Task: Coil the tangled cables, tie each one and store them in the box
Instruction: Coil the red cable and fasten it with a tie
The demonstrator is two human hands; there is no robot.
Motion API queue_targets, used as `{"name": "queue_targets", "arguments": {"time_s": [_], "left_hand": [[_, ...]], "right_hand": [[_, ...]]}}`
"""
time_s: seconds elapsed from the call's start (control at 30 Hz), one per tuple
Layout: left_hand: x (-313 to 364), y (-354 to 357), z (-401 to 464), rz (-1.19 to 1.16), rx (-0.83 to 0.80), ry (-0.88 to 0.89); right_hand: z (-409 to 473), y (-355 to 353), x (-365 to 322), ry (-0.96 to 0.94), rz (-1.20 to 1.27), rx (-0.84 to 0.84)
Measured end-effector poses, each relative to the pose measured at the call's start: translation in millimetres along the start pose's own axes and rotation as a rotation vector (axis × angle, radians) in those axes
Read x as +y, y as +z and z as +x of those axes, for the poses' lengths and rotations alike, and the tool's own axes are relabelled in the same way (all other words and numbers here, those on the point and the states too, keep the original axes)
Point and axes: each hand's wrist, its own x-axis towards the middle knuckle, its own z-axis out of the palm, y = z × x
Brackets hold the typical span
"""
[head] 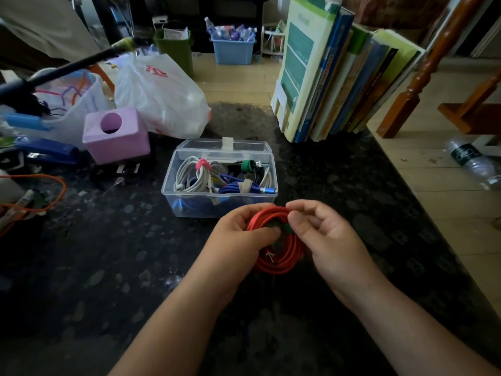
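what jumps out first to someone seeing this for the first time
The bright red coiled cable, held by both hands in the lower middle over the dark table, with a green tie at the right hand while the left hand grips the coil. Just behind it sits the open clear box of tied cables, and a row of books stands upper right.

The box (220, 198) is clear glossy plastic; the table (108, 267) dark speckled stone; the bag (160, 96) thin shiny plastic.
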Motion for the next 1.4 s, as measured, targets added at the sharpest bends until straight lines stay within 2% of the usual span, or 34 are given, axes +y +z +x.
{"name": "queue_targets", "arguments": {"time_s": [0.13, 0.27, 0.37, 0.47, 0.53, 0.7, 0.77, 0.87, 1.07, 1.23, 1.4], "left_hand": [[2, -16, 5, -0.046, 0.114, 0.013], [5, -23, 2, -0.044, -0.019, 0.062], [3, -25, 3, -0.021, -0.044, 0.055], [3, -28, 7, 0.107, -0.021, 0.034], [7, -32, 10, 0.263, 0.038, 0.103], [52, -50, 47, 0.377, 0.196, 0.239], [77, -57, 71, 0.464, 0.228, 0.252], [90, -73, 96, 0.749, 0.289, 0.315], [41, -94, 99, 1.27, 0.245, 0.486], [18, -100, 97, 1.46, 0.333, 0.696], [18, -93, 99, 1.516, 0.313, 0.63]], "right_hand": [[3, 6, -2, -0.081, -0.059, -0.072], [8, 19, 1, -0.004, 0.044, 0.017], [9, 24, 2, 0.074, 0.067, -0.029], [10, 24, 3, 0.129, 0.093, -0.055], [14, 26, 0, 0.128, 0.113, -0.029], [58, 43, -28, -0.031, 0.033, 0.059], [87, 50, -39, -0.097, -0.08, 0.131], [123, 55, -41, -0.115, -0.391, 0.212], [139, 66, -28, -0.209, -1.088, 0.09], [136, 79, -17, -0.161, -1.311, 0.031], [139, 83, -18, -0.135, -1.432, -0.03]]}}
